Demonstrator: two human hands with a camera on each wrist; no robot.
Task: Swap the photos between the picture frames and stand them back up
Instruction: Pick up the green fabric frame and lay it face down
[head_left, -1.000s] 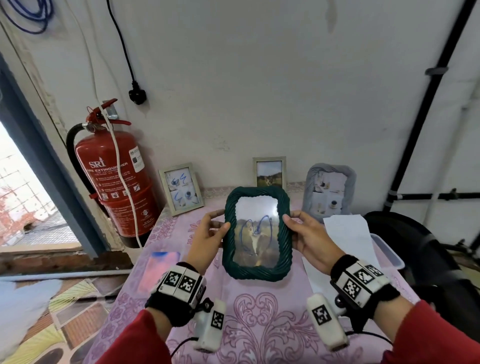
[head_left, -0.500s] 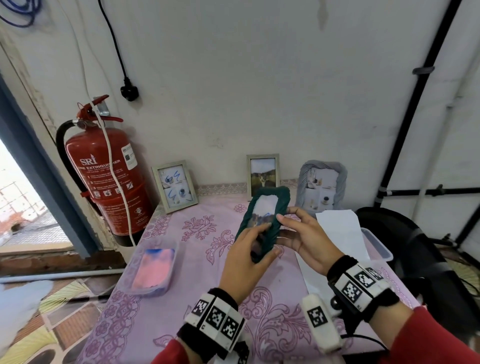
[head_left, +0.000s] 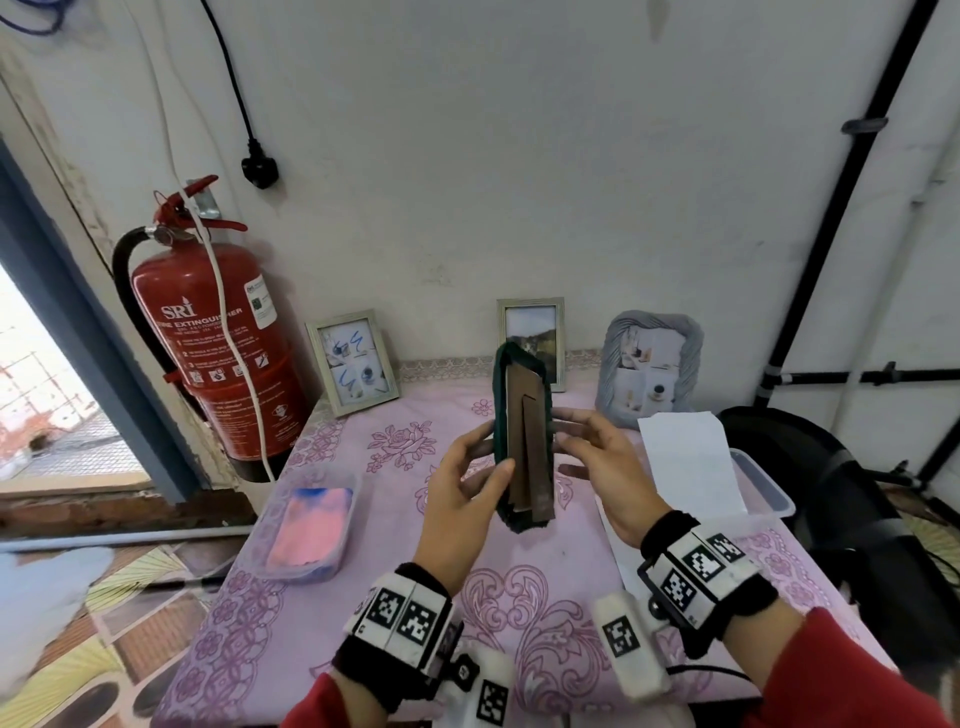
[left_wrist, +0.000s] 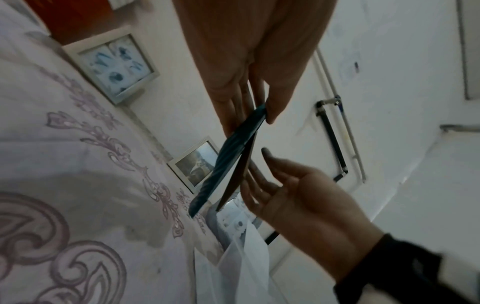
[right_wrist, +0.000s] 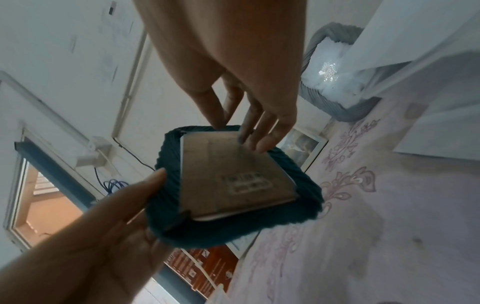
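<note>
I hold a dark green woven picture frame (head_left: 501, 415) upright above the table, its brown backing board (head_left: 524, 441) and folded stand turned toward me. My left hand (head_left: 488, 454) pinches its left edge, thumb on the back and fingers on the hidden glass side. Straight fingers of my right hand (head_left: 576, 441) touch the right edge. In the right wrist view its fingertips (right_wrist: 257, 137) rest on the backing board (right_wrist: 233, 174). The left wrist view shows the frame (left_wrist: 228, 162) edge-on. A white frame (head_left: 353, 361), a silver frame (head_left: 532, 332) and a grey rope frame (head_left: 649, 364) stand at the wall.
The table has a pink floral cloth (head_left: 363, 597). A clear tub with pink and blue contents (head_left: 309, 525) sits at its left. White paper (head_left: 685, 457) lies over a clear tub (head_left: 763, 483) at the right. A red fire extinguisher (head_left: 218, 343) stands left; a black chair (head_left: 831, 493) stands right.
The green frame has turned from its glass facing me to its brown back facing me. My left hand regripped the edge; my right hand stayed at the right edge.
</note>
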